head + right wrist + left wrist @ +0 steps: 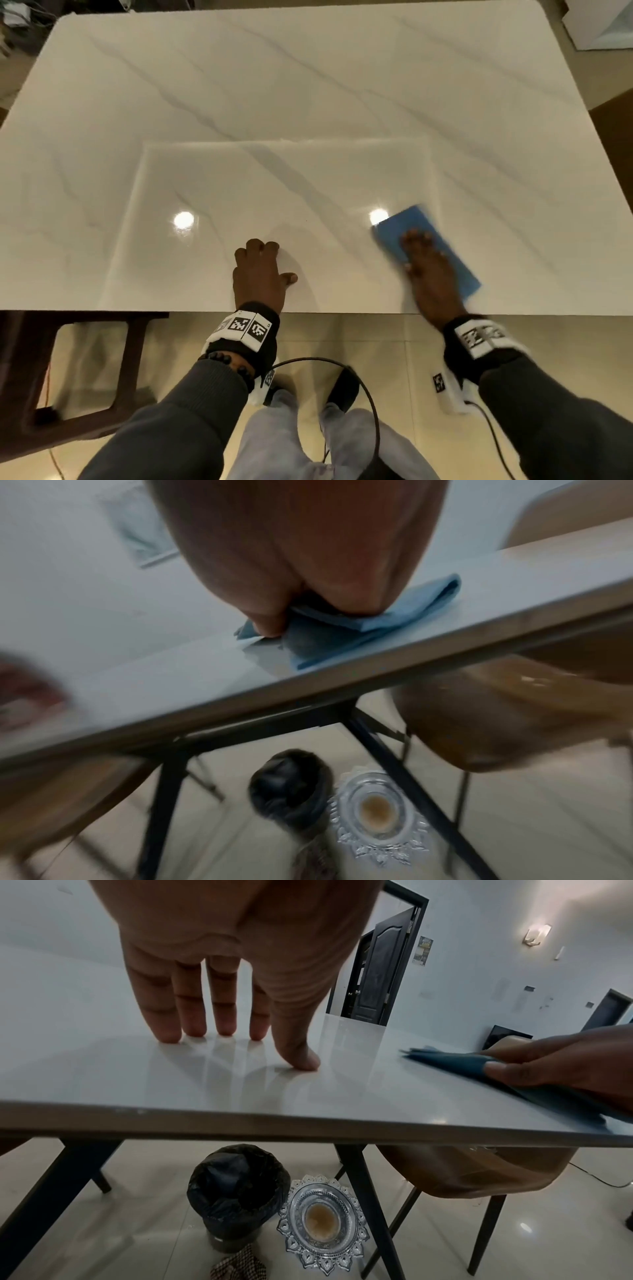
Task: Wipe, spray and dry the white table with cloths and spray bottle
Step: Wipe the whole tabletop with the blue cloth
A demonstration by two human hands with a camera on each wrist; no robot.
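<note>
The left hand (259,274) rests on the white worktop (308,85) near its front edge, fingers straight and spread, fingertips (167,1035) and thumb touching the glossy surface, holding nothing. The right hand (431,274) presses down on a folded blue cloth (407,226) at about 3 o'clock from the left hand, well apart from it; the fingers lie over the cloth and the thumb tucks against its near edge. Whether those fingers are flat or curled into the cloth cannot be told, as hand and cloth are blurred. The cloth lies at a slant near the worktop's front right part, one end towards 11 o'clock, the other towards 5 o'clock, close to the front edge.

Both wrists carry black bands with white square-patterned marker tags (245,327); no readable writing shows on them. A poster (424,951) hangs beside a dark open door (377,969) in the left wrist view, its text too small to read.

Under the worktop, on the tiled floor, stand a bin lined with a black bag (238,1194) and, just beside it, a patterned glass dish (323,1223) with brownish residue. A brown chair (479,1169) is tucked in at the right, and a dark brown chair (78,370) stands at the left.
</note>
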